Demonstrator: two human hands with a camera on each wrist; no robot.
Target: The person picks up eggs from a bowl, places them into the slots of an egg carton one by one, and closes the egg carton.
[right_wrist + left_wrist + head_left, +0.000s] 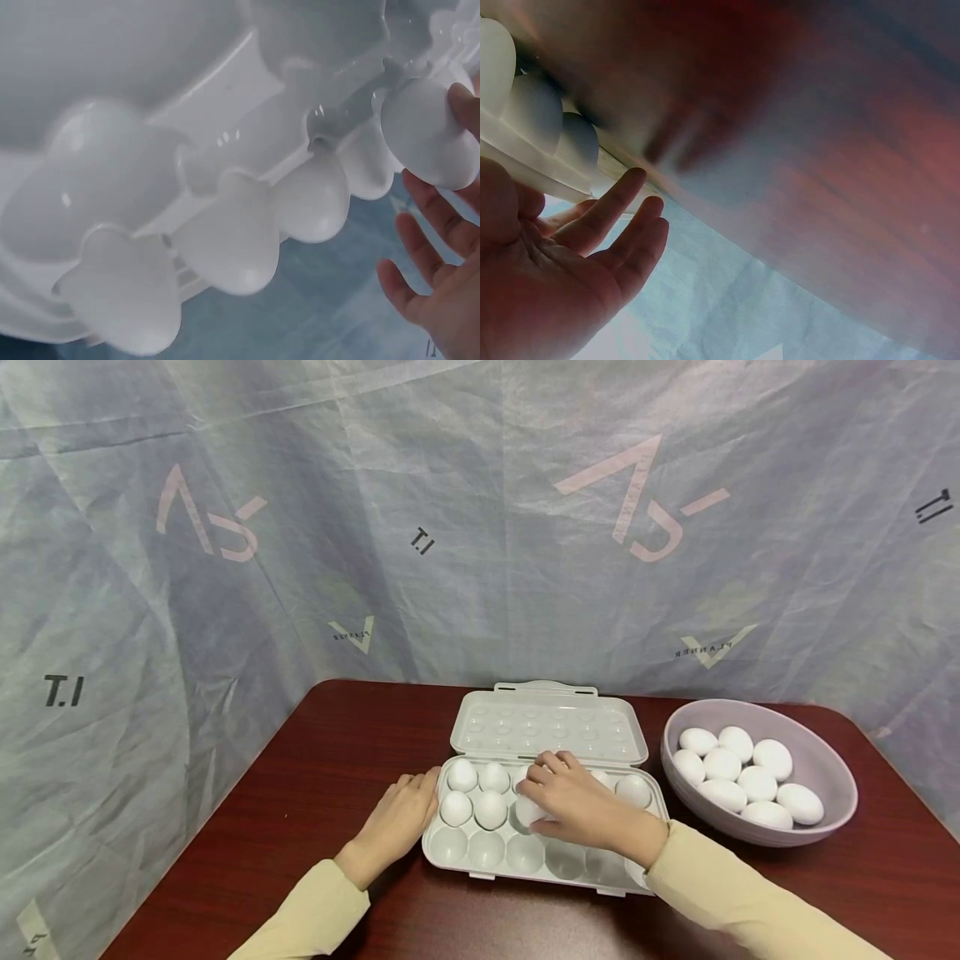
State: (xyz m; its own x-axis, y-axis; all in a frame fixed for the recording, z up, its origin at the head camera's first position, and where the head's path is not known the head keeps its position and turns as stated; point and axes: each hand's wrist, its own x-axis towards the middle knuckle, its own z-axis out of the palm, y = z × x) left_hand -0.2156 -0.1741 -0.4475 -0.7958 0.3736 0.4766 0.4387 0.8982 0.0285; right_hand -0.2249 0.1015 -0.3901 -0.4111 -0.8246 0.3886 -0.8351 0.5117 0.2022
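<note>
A white plastic egg carton (480, 865) lies opened on the table, its lid (551, 727) folded back. White eggs (491, 811) sit in its back row and in the left part of the middle row; the front row's cups are bare. My right hand (577, 800) reaches over the carton and pinches a white egg (420, 131) between thumb and fingers, at the middle row's third cup. Along the carton's left edge rests my left hand (401, 814), fingers extended and relaxed, as the left wrist view also shows of the hand (562, 277).
A pale purple bowl (836, 777) holding several white eggs (757, 783) stands right of the carton, close to it. Dark red wood forms the table (352, 735). A grey printed cloth (450, 485) hangs behind and along the left side.
</note>
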